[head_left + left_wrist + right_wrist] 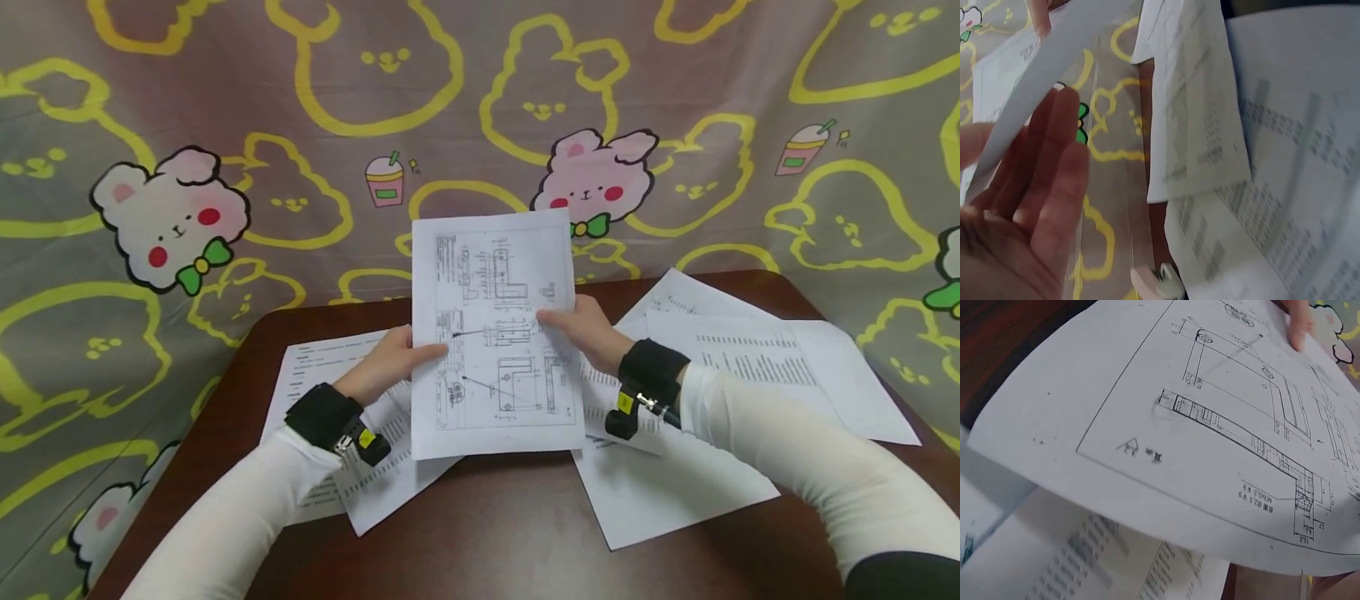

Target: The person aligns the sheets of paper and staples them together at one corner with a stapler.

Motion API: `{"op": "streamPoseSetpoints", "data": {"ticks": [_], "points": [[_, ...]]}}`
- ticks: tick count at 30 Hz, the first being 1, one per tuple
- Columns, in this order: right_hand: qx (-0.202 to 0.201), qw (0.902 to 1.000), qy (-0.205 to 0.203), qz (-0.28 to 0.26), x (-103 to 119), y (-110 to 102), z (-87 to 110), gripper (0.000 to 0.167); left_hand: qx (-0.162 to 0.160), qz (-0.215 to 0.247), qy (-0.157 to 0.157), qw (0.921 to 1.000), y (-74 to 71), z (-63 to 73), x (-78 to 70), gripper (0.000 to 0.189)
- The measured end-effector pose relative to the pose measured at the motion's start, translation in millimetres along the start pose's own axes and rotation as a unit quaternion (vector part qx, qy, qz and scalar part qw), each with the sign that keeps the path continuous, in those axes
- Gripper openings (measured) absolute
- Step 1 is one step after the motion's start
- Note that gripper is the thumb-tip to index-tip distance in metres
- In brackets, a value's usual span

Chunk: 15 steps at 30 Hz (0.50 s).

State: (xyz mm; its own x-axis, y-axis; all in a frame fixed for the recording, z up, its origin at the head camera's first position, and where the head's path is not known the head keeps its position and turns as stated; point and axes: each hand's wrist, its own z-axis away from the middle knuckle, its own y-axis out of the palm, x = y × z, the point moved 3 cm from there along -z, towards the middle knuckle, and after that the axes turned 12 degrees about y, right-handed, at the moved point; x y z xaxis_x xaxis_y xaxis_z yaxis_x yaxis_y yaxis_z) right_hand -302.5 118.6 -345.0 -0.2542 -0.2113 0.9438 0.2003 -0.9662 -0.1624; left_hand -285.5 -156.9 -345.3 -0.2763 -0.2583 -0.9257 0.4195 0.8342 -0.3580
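Note:
A sheet of paper printed with a technical drawing [480,439] is held up above the table, facing the camera, its long sides upright. My left hand [390,362] pinches its left edge, thumb in front and fingers behind. On the opposite edge, a little higher, my right hand [588,333] grips with the thumb over the front. The left wrist view shows the left hand's fingers [1063,137] lying behind the paper. Seen from the right wrist, the drawing sheet [1041,425] bows, and line drawings with dimensions cover it.
Printed sheets [322,362] lie overlapping on the left of the dark brown table [525,525]. More text pages [862,400] are spread on the right, with one sheet [660,508] reaching toward the front. A cartoon-patterned curtain [300,233] hangs behind the table.

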Motion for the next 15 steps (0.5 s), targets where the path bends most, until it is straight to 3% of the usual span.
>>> {"op": "streamPoseSetpoints", "data": {"ticks": [7,15], "points": [[-0.009,0.9993,0.013,0.035,-4.7,-15.7,6.7,0.041,-0.035,0.029,0.011,0.9989,13.9,-14.0,-6.1,0.042],[0.001,0.9984,0.007,0.056,-11.7,-35.6,11.2,0.043,-0.043,0.018,-0.001,0.9989,28.3,-20.7,-1.3,0.034]]}}
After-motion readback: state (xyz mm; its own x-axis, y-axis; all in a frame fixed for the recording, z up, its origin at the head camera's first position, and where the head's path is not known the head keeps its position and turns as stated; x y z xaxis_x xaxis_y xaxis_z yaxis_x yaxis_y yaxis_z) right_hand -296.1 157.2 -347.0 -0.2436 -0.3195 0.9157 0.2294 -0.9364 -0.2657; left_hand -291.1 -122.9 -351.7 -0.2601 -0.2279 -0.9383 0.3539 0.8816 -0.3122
